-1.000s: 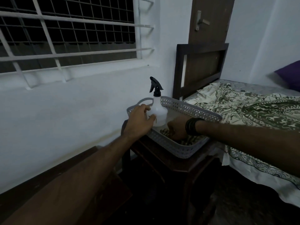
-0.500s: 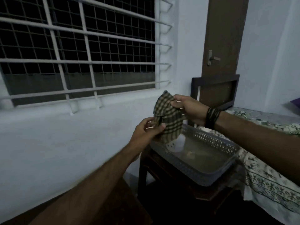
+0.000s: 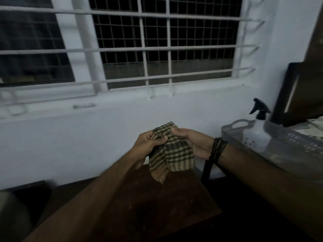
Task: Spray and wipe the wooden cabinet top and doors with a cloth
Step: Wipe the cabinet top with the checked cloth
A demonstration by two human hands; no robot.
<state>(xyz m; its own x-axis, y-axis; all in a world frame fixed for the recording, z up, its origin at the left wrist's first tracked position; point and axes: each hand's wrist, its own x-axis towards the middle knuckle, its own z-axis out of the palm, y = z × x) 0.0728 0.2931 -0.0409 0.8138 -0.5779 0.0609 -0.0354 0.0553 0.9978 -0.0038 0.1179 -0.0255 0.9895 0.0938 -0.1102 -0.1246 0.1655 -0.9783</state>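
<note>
A checked brown and tan cloth (image 3: 173,154) hangs between both hands in front of me. My left hand (image 3: 146,143) pinches its upper left corner and my right hand (image 3: 195,144) grips its upper right side. Below the cloth lies the dark wooden cabinet top (image 3: 157,203). The white spray bottle (image 3: 260,130) with a black trigger head stands upright in a grey perforated basket (image 3: 234,128) to the right, away from both hands.
A barred window (image 3: 157,49) fills the white wall ahead. A dark wooden bed headboard (image 3: 295,95) rises behind the basket at the right edge. A dark stool leg (image 3: 206,170) shows under my right wrist.
The cloth came up out of the basket in my right hand, and both hands then carried it left, over the wooden cabinet top. My left hand let go of the bottle.
</note>
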